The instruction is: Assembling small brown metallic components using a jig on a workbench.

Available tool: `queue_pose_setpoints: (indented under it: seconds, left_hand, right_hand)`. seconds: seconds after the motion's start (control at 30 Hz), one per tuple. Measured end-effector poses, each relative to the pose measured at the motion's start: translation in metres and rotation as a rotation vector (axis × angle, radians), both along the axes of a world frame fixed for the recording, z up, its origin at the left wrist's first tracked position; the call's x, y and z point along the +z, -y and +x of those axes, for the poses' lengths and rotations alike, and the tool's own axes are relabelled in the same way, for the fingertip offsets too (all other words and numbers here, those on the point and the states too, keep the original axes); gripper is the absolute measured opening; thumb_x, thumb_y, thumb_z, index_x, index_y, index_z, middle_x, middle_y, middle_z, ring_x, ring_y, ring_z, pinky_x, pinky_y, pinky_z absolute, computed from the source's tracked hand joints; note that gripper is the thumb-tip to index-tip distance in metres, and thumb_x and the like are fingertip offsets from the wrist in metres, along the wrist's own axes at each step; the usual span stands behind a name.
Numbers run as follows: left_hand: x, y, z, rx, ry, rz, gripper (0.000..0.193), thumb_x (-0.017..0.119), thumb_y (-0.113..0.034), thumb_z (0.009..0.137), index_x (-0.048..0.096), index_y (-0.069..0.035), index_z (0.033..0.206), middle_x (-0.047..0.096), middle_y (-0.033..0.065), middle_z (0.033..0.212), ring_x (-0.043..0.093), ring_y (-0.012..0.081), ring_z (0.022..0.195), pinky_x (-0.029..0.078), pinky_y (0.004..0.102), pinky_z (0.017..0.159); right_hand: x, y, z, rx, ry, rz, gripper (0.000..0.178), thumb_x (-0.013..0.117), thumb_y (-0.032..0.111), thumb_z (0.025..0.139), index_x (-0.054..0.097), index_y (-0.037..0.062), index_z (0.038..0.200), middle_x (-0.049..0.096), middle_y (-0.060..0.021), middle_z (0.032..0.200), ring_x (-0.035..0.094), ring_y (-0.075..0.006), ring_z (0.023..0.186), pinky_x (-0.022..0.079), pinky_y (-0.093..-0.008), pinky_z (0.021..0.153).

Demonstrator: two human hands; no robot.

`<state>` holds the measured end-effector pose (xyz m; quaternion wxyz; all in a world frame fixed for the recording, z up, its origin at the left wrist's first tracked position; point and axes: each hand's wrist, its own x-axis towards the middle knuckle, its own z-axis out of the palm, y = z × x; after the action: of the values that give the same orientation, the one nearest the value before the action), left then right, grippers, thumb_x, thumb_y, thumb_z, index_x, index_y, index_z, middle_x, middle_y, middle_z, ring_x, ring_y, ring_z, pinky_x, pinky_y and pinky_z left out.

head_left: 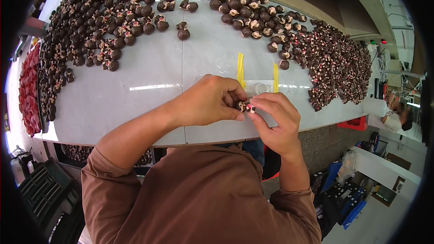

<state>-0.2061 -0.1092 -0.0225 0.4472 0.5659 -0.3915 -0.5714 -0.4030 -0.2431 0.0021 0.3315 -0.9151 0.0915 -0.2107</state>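
Close together over the table's near edge, my two hands meet at small doll-like pieces. My left hand (203,100) is closed, thumb and fingertips pinching a small dark brown and beige figure piece (242,106), partly hidden by the fingers. Thumb and forefinger of my right hand (281,124) grip a smaller dark piece with red and white (250,108). The two pieces touch or nearly touch; whether they are joined I cannot tell.
Brown round-headed figures (90,27) spread over the table's left. More figures (246,13) lie at the back, beside a heap of smaller dark, red and white pieces (337,63). Yellow tape strips (241,70) cross the grey tabletop (149,77). Red pieces (29,90) fill the far left.
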Motion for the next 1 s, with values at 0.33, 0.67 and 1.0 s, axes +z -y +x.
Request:
queue_pose_setpoints:
  seconds: [0.33,0.67,1.0]
  left_hand:
    - [0.003,-0.002,-0.009,0.016,0.187,-0.165,0.052,0.096,-0.009,0.078,0.07,0.001,0.122,0.074,0.0078,0.095,0.069,0.0122,0.082,0.06,0.0272,0.073]
    - [-0.01,-0.003,0.0,0.175,0.817,-0.451,0.041,0.099,-0.016,0.062,0.074,-0.005,0.092,0.061,0.0075,0.079,0.061,0.0244,0.066,0.051,0.036,0.059]
    - [-0.016,0.015,0.06,0.599,1.508,-0.254,0.033,0.093,-0.029,0.074,0.077,-0.007,0.093,0.061,0.0067,0.083,0.063,0.0275,0.075,0.05,0.0412,0.066]
  right_hand:
    - [0.001,0.001,-0.005,-0.012,-0.074,0.196,0.031,0.086,-0.003,0.08,0.074,-0.0003,0.108,0.077,-0.0141,0.106,0.076,-0.0255,0.092,0.061,-0.0351,0.079]
    - [-0.007,0.025,-0.03,-0.229,-0.011,0.246,0.026,0.085,0.005,0.089,0.068,0.0002,0.108,0.079,-0.0088,0.093,0.074,-0.0141,0.081,0.058,-0.0348,0.071]
    - [-0.02,0.122,-0.012,-0.604,-0.15,-0.59,0.021,0.082,0.015,0.088,0.076,0.0061,0.106,0.069,-0.0111,0.097,0.067,-0.0335,0.089,0.056,-0.045,0.077]
